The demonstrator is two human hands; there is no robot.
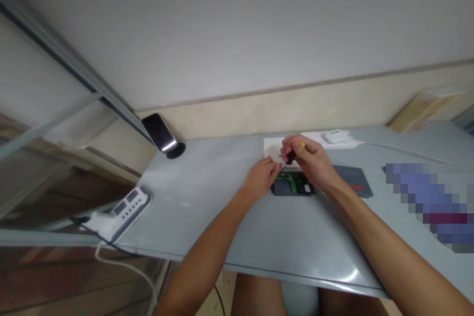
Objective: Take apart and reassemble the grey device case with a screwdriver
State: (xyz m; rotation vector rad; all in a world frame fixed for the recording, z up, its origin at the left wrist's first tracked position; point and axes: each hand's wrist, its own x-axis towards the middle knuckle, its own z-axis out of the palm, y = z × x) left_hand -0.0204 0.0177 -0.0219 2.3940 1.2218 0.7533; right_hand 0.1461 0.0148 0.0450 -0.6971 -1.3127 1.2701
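A screwdriver (291,157) with a black and yellow handle is gripped in my right hand (309,158), its thin shaft slanting down to the left. The tip is close to the upper left edge of an opened dark device (283,188), which lies on the table with its green circuit board (293,183) showing. My left hand (262,176) is at the device's upper left corner, fingers drawn together beside the screwdriver tip. What those fingers pinch, if anything, is too small to make out. Partly behind my right wrist lies a flat grey cover (356,180).
White paper (272,146) lies behind the device. A white power strip (342,145) with a cable runs along the wall. A phone on a stand (159,131) is at the back left, a white socket block (129,210) at the left edge. A yellowish box (418,108) leans back right.
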